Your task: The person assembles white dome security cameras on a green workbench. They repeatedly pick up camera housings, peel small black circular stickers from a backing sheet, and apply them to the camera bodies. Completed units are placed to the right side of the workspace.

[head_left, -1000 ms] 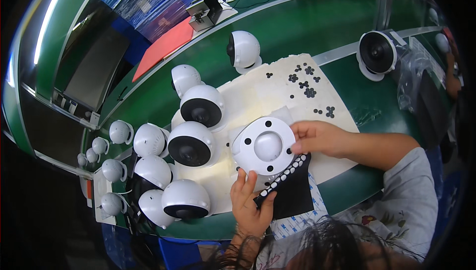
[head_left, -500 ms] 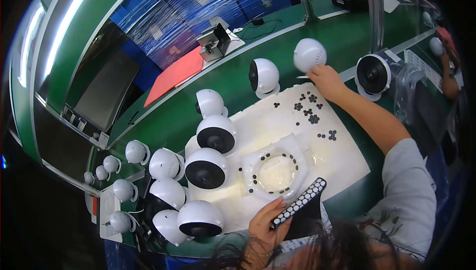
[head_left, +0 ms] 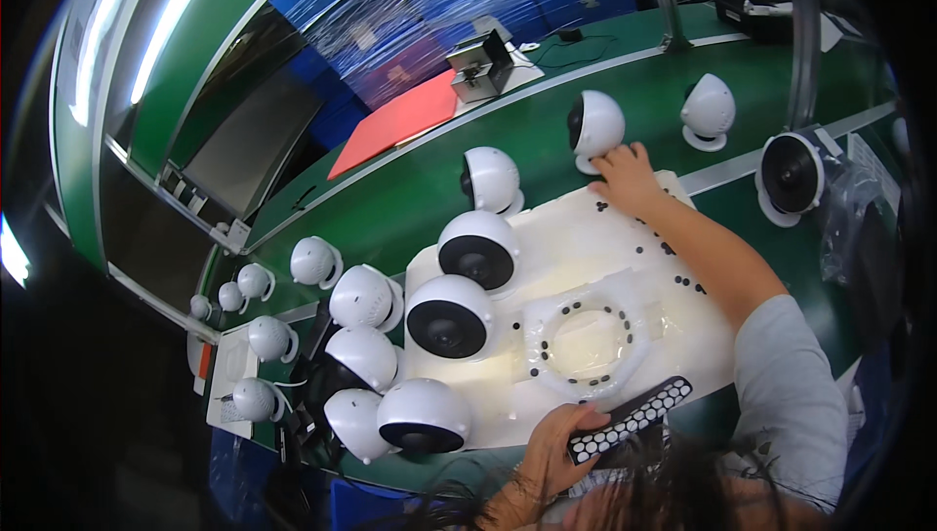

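"So, biggest first: what's on your feed?"

"Well, I've got the green bench (head_left: 390, 207), then the pale board (head_left: 556, 248) on it, and a translucent ring (head_left: 617, 375) lying on that; probably soft, a bit slick."

"And the round white camera (head_left: 599, 119)?"

"Standing on the bench, just past the board's far edge. I see the right hand (head_left: 625, 178) at its foot, but I can't tell whether those fingers are closed on it."

"How would it handle?"

"Stiff and smooth, I'd guess; maybe slippery, top-heavy with that big head. I'd take it low, near the foot, off the black lens face, which likely marks easily."

"Left hand (head_left: 563, 445)?"

"Pinching the dotted strip (head_left: 630, 422) near its left end, thumb on top. Looks light; I'd keep to its edges."

"Smallest?"

"Black dots (head_left: 517, 326), on ring and board. Featherweight, surely; fingertips only."
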Demonstrator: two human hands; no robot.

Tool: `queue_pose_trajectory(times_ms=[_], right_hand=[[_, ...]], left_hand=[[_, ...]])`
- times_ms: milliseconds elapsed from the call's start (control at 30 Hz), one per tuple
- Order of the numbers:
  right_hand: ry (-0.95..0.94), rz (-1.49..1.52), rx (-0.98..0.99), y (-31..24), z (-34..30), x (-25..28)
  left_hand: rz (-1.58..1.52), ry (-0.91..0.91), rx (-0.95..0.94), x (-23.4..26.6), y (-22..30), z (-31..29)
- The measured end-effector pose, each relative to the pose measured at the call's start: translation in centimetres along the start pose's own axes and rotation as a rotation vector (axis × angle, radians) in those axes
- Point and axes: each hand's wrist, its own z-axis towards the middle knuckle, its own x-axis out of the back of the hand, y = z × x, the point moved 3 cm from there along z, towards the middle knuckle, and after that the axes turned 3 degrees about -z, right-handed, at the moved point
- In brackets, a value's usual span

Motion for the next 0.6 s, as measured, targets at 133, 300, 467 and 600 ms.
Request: queue_pose_trajectory(times_ms=[133,300,467,600], right_hand=[[-0.068,0.033,-0.136,3.0,2.0,0.5],[-0.004,0.811,-0.281,-0.6,1.2,10.2],[-0.392,1.600,-0.487,-5.1,-3.5,16.1],[-0.618,1.626,-0.509,-7.8,-7.4,15.0]], left_hand=[[0.030,0.017,-0.112,0.8,0.7,1.0],[-0.001,0.037,-0.130,1.5,1.3,0.5],[0.025,0.166,-0.101,1.6,1.0,0.1],[0.035,0.314,0.020,1.2,1.4,0.3]])
